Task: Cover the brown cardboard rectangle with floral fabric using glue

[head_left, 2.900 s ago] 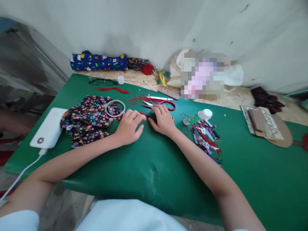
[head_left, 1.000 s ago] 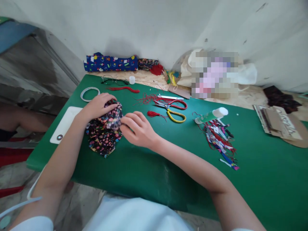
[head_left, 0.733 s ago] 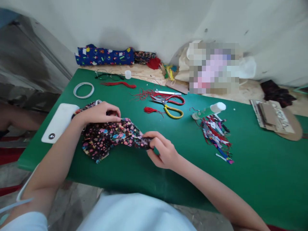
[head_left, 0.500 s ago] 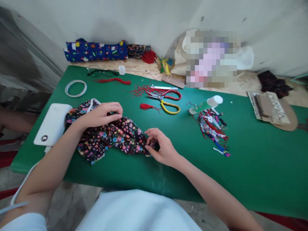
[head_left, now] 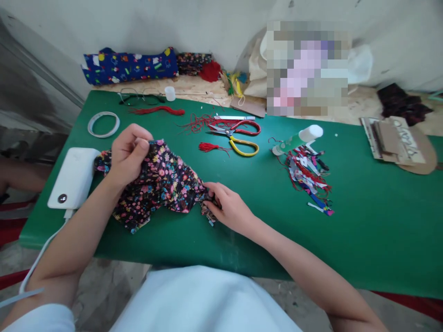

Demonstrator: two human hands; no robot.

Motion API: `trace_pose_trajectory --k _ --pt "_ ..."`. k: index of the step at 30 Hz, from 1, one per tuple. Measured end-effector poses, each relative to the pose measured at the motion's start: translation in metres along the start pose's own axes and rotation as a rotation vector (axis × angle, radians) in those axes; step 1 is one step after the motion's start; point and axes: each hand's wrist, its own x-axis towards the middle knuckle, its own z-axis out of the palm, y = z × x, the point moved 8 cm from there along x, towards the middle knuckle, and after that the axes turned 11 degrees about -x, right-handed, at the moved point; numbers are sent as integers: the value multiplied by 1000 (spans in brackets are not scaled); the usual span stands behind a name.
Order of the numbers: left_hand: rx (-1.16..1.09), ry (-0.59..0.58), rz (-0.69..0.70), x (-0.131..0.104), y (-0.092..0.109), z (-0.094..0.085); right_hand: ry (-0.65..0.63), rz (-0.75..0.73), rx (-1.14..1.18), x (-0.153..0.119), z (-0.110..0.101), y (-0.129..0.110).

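A pale, scuffed wall (head_left: 221,27) fills the top of the frame, and grey floor (head_left: 114,295) shows at the bottom. Between them spreads a smooth green counter (head_left: 346,240), with a strip of raw plywood (head_left: 197,90) along its far side.

On the plywood, upper right, sits a cream bag (head_left: 258,67); blurred squares cover much of it, so its contents cannot be told. Upper left lies a roll of blue patterned cloth (head_left: 131,67).

The black floral fabric (head_left: 166,180) is left of centre, draped across the counter and partly lifted between two bare hands. The left hand (head_left: 129,154), fingers curled and thumb pressed in, pinches its upper edge. The right hand (head_left: 230,207), lower centre, is nearly closed on its gathered right end.

A stack of cardboard pieces (head_left: 391,140) lies at the right. At the left, beside the fabric, is a white device (head_left: 72,180) with a white cable plugged into its lower end. A loose heap of cloth and thread scraps (head_left: 308,173) lies right of centre, with a capped glue stick (head_left: 297,139) at its upper edge.

Scissors (head_left: 244,146) with one red and one yellow handle rest near the centre. A tape ring (head_left: 104,125) lies flat at the left, its middle showing green counter. Just left of the scissors is a small red tassel (head_left: 208,147). Smallest is a white cap (head_left: 170,93), upper left; its inside cannot be seen clearly.
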Motion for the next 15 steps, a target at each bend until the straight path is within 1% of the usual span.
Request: trace_pose_trajectory --k 3,5,7,8,9,10,12,14,15 --pt "-175 84 -61 2 2 -10 -2 -5 -67 -2 -1 -2" --pt "-309 124 -148 0 -4 -16 3 -6 -82 -3 -4 -1" --pt "-365 134 -200 -3 -12 -21 15 0 -81 -4 -11 3" --pt "-366 134 -201 -4 -17 -25 25 14 -76 -3 -15 7" --pt "-364 161 -152 -4 -20 -32 37 32 -68 -3 -20 12" --pt "-366 168 -135 -4 -26 -37 50 56 -55 -3 -25 18" --pt "-366 182 -118 0 -44 -51 81 99 -37 -3 -37 29" --pt "-349 207 -83 6 -60 -68 125 114 -55 -3 -49 37" --pt "-315 205 -97 10 -69 -75 154 114 -79 -4 -56 39"
